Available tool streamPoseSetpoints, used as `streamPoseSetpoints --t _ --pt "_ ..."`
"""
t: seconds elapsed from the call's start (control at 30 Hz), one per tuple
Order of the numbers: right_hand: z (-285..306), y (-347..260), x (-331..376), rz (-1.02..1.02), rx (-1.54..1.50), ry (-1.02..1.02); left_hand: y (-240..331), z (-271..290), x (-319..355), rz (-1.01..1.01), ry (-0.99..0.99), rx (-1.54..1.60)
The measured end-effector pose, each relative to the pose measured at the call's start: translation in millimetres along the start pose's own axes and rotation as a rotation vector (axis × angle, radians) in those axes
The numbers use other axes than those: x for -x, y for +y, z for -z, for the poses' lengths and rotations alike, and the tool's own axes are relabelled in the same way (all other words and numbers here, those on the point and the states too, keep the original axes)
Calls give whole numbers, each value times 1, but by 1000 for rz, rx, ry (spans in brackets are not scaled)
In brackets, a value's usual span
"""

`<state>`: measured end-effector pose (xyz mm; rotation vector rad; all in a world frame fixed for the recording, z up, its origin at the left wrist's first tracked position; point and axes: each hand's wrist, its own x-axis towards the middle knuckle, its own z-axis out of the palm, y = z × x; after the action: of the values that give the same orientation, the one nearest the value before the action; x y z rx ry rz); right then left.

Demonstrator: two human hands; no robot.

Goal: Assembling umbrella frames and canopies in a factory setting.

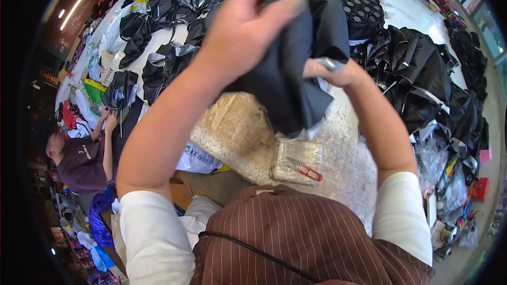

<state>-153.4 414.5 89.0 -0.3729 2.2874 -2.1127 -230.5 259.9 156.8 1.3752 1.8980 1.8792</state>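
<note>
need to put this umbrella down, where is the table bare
Bare speckled table lies right of the red-handled snips, under the right hand. Black umbrellas crowd the far and right sides.

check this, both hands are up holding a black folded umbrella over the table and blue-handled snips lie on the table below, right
Not quite: the snips have red handles, not blue. The head view shows them on the table below, while the left hand and right hand do hold the black folded umbrella.
</note>
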Motion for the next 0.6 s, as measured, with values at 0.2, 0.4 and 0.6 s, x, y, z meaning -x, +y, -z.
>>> streamPoseSetpoints --t 0.2,0.4,0.6 --pt "-49 45 -12 252 -1448 -279 27 6 58 -350 466 150" --pt "-110 42 5 260 -1045 237 -26 41 227 530 172 198" --pt "-185 57 7 375 -929 262 3 40 264 643 10 480"
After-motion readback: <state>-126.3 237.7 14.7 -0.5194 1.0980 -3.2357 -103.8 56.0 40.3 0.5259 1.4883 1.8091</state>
